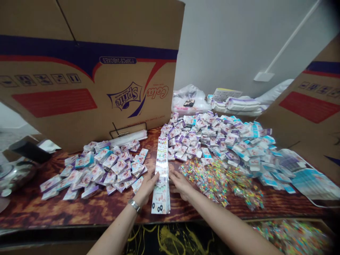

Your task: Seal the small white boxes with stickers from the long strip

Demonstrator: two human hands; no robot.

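A stack of long printed sticker strips (162, 182) lies on the table (106, 212) in the lower centre of the frame, pointing away from the person. The left hand (146, 187) and the right hand (180, 182) are at its two long sides, with fingers half bent. I cannot tell whether they pinch the strips or only rest against the edges.

As for what is done, the strips are gathered in one stack, but at the near end their edges do not lie quite even. Small printed boxes (97, 173), which look already folded into shape, form a pile at the left; a larger pile of cartons (209, 132) fills the right of centre. Candy packets (212, 179) lie as a separate heap below it. How many boxes are filled, I cannot judge.

The near end of the stack is close to the front edge of the table. The large cardboard box (87, 88) limits the upper left. The candy heap is near the right hand, so more tabletop shows at lower left, along the front edge.
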